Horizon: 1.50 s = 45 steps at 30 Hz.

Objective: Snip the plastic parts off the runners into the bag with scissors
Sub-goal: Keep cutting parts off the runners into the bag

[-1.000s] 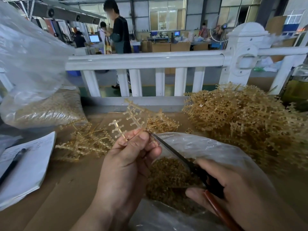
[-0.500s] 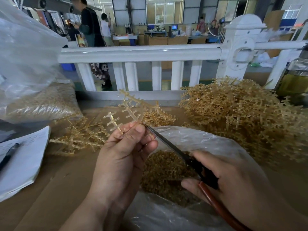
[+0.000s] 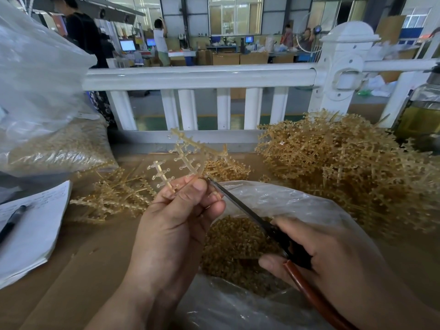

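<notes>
Changed since half a second ago: little. The person in a dark top (image 3: 78, 25) behind the railing (image 3: 190, 75) is walking further toward 10 o'clock, while both hands and the blades are keeping their places. Left hand (image 3: 176, 225): pinching a runner (image 3: 181, 158) between thumb and curled fingers, holding it upright over the 11 o'clock rim of the bag (image 3: 297, 201). Right hand (image 3: 333, 263): gripping the handles of the scissors (image 3: 240, 206), blades lying nearly together, tip touching the runner's base. Progress, as judged: well under way but far from finishing. Cut parts (image 3: 238, 244) are lying thick in the bag, the held runner is still carrying parts on its upper branches, and a large heap of runners (image 3: 345, 172) is waiting at 2 o'clock. A smaller pile (image 3: 114, 198) is lying at 9 o'clock; whether stripped, cannot tell. Also present: a filled sack (image 3: 59, 148) at 10 o'clock, paper (image 3: 31, 234) with a pen (image 3: 12, 222) at 8 o'clock, a bottle (image 3: 421, 110) at 3 o'clock. Obstruction: the left fingertips (image 3: 209, 198) are sitting just beside the blade tip.
</notes>
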Tool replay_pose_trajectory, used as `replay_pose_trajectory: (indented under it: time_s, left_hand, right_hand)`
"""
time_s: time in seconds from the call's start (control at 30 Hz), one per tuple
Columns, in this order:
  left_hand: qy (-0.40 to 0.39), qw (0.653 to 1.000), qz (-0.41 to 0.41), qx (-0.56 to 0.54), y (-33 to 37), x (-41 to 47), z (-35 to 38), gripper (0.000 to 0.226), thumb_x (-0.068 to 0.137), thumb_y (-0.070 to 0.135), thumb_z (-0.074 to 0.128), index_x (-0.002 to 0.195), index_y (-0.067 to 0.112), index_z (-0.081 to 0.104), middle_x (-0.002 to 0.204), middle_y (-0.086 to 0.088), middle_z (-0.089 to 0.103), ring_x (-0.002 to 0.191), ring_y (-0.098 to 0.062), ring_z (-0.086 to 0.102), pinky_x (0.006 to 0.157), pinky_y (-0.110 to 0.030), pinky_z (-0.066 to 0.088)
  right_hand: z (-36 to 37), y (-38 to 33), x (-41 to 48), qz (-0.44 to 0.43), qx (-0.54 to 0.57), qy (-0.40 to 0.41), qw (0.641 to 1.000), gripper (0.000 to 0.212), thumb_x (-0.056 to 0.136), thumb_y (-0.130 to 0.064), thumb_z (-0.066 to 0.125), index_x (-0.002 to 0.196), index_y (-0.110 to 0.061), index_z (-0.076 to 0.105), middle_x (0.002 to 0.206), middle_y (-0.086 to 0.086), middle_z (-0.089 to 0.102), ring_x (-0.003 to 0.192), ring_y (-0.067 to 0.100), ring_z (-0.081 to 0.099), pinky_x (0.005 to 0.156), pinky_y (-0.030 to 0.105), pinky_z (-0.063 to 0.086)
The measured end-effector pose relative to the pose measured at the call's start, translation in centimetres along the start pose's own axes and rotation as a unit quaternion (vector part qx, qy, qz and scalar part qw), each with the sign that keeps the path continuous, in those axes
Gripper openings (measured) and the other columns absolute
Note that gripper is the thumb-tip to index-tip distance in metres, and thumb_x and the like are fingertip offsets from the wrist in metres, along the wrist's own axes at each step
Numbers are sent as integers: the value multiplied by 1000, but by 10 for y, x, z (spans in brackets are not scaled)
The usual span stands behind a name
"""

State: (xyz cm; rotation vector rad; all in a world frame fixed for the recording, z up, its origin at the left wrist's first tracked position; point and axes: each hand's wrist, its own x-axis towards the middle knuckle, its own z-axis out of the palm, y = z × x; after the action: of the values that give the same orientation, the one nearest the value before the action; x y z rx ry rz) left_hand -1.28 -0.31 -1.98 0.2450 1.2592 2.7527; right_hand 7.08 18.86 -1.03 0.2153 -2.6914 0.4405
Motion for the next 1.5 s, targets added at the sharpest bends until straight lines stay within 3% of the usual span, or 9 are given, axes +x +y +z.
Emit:
replay_pose_trajectory:
  time_s: [0.1,0.2,0.27,0.4,0.57,0.7,0.77,0.9,1.5]
  left_hand:
    - [2,1000,1,4,1,-1,1,9,73,15,77,78,18,71,76,-2,67,68,-12,67,68,-28,59]
    - [7,1000,2,5,2,-2,2,11,71,15,79,78,18,71,77,-2,69,69,-12,68,67,-28,59]
    - [11,1000,3,5,2,-2,2,11,70,15,79,78,17,72,77,-3,69,69,-13,68,67,-28,59]
    - [12,1000,2,2,3,-2,3,11,71,14,79,79,17,72,76,-3,68,68,-13,68,66,-28,60]
    - [8,1000,-1,3,3,-2,2,6,74,14,77,78,16,73,77,-5,69,72,-14,69,67,-27,59]
    - [4,1000,-5,-5,4,-3,1,5,76,14,77,78,17,73,76,-4,68,71,-13,69,68,-27,59]
    - [2,1000,-6,-8,4,-2,1,5,77,13,76,76,17,73,75,-3,67,70,-12,69,68,-27,59]
    - [-8,1000,-8,-12,4,-2,1,5,77,12,75,77,16,71,75,-3,67,69,-12,68,68,-27,60]
    - [-2,1000,-4,1,3,-4,3,8,76,12,74,82,13,69,75,-6,69,69,-14,70,66,-27,60]
  right_hand:
    - [-2,-3,-1,10,-7,-13,1000,48,78,-81,36,88,-41,60,61,-27,52,66,-1,52,59,5,36]
    - [-3,-5,0,14,-2,-20,1000,46,78,-79,37,86,-41,62,61,-27,54,73,-4,55,55,-2,28]
    - [-3,-4,1,17,13,-29,999,48,76,-81,36,87,-41,60,61,-25,54,89,-13,51,55,-1,33]
    - [-2,1,1,7,30,-49,998,53,75,-83,35,90,-38,60,65,-22,57,79,2,54,65,16,44]
    - [-5,0,2,7,34,-53,998,56,75,-84,34,93,-38,62,71,-19,62,82,4,57,72,18,46]
    - [-5,-2,1,7,67,-49,997,55,73,-84,38,100,-41,57,65,-23,59,83,-8,55,64,10,44]
    - [-5,-5,0,6,52,-41,998,53,74,-85,37,99,-42,56,66,-24,59,94,-10,51,58,5,40]
    - [-5,-8,0,-1,12,-23,1000,46,79,-80,39,94,-42,60,65,-28,57,87,0,52,51,-1,32]
    - [2,-4,0,-11,25,0,1000,49,82,-81,35,94,-41,60,68,-25,58,90,4,48,60,3,35]
